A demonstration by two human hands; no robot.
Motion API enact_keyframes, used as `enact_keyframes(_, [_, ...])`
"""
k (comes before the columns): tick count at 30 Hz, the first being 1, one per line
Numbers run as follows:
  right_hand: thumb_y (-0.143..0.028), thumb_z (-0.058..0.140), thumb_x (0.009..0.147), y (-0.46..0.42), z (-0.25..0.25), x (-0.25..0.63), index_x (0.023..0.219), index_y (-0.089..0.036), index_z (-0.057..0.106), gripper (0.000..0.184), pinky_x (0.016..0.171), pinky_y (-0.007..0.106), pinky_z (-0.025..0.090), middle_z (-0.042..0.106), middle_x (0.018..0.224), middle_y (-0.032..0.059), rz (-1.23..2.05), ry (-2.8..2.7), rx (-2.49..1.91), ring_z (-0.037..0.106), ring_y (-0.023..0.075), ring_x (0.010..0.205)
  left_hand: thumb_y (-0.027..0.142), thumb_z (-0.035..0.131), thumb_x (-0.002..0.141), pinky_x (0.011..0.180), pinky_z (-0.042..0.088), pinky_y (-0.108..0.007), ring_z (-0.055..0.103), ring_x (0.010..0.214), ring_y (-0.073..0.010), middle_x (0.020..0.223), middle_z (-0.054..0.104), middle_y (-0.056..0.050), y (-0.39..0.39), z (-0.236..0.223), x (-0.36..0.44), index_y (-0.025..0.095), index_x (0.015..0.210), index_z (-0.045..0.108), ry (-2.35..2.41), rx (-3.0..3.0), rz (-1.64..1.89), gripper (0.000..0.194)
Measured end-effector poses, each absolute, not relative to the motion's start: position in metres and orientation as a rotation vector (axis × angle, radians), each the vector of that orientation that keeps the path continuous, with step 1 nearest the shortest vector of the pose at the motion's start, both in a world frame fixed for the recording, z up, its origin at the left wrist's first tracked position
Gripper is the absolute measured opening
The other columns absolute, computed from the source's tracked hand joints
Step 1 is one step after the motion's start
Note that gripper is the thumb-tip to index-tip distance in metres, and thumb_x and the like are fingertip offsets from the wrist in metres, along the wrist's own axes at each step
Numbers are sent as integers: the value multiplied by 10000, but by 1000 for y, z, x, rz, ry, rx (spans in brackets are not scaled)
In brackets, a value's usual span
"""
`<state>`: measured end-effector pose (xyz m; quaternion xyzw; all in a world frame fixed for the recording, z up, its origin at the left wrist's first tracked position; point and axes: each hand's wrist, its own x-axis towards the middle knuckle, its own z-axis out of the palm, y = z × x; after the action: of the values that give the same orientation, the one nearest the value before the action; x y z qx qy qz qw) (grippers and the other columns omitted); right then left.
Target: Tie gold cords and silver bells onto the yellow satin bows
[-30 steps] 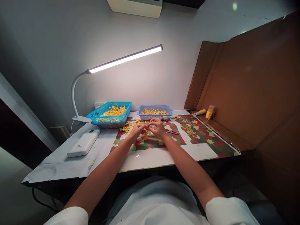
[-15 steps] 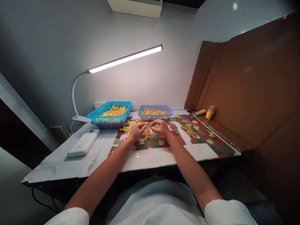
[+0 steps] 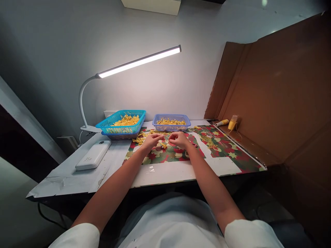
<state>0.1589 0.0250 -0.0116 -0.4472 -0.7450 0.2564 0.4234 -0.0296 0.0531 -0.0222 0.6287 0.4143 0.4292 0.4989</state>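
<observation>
Over the patterned sheet, my left hand (image 3: 154,140) is closed in a pinch, thumb against fingers, on what looks like a thin cord (image 3: 167,142). My right hand (image 3: 180,140) faces it a short gap away, also pinching the thin cord. Just below the fingertips hangs or lies a small yellow ribbon piece (image 3: 163,146); I cannot tell which. More yellow ribbon pieces (image 3: 139,140) lie beyond my left hand. A small red-handled tool (image 3: 193,145), mostly hidden, rests beside my right wrist.
A turquoise basket (image 3: 103,126) of yellow ribbon pieces sits on another basket. A blue-violet basket (image 3: 171,127) holds gold strands. Gold cords (image 3: 209,142) lie at right. A white power bank (image 3: 94,155), clamp lamp (image 3: 139,62), cardboard wall (image 3: 274,89) and yellow thread spool (image 3: 232,123) surround me.
My hands have moved slightly apart, both still pinching. The small yellow ribbon piece below them has shifted a little. The whole view has tilted slightly.
</observation>
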Motion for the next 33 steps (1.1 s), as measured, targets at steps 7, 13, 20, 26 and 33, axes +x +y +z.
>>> enact_keyframes(7, [-219, 594, 636, 38, -18, 170, 618, -167, 648, 77, 522, 230, 398, 623, 602, 0, 651, -1717, -1127, 518, 113, 560, 348, 692, 630, 485, 339, -237, 489, 499, -129, 581, 674, -38, 62, -28, -31, 162, 593, 708, 1225, 1843, 1067, 190])
enact_keyframes(13, [-272, 603, 628, 43, -19, 175, 628, -175, 635, 102, 501, 238, 386, 586, 571, -12, 649, -1586, -1161, 486, 110, 520, 277, 713, 595, 529, 339, -251, 517, 531, -157, 513, 615, -10, 65, -30, -31, 191, 584, 704, 1300, 2029, 1114, 87])
enact_keyframes(20, [-312, 603, 642, 48, -23, 172, 650, -178, 632, 137, 534, 249, 403, 614, 616, -1, 624, -1537, -1118, 513, 119, 552, 249, 724, 592, 614, 370, -258, 524, 638, -169, 714, 685, -32, 64, -22, -30, 199, 697, 733, 1226, 2031, 1146, 117])
enact_keyframes(26, [-321, 630, 657, 60, -24, 164, 665, -170, 642, 152, 573, 265, 439, 637, 638, 11, 659, -1476, -1073, 548, 134, 588, 359, 730, 624, 574, 366, -255, 518, 604, -154, 721, 704, -45, 72, -8, -26, 181, 754, 759, 1064, 2082, 913, 223])
enact_keyframes(33, [-251, 647, 652, 77, -20, 155, 657, -163, 663, 89, 631, 280, 476, 681, 680, 32, 692, -1489, -1048, 605, 154, 653, 450, 762, 582, 524, 346, -245, 494, 530, -123, 611, 677, -19, 93, -8, -21, 165, 702, 761, 1023, 2086, 708, 309])
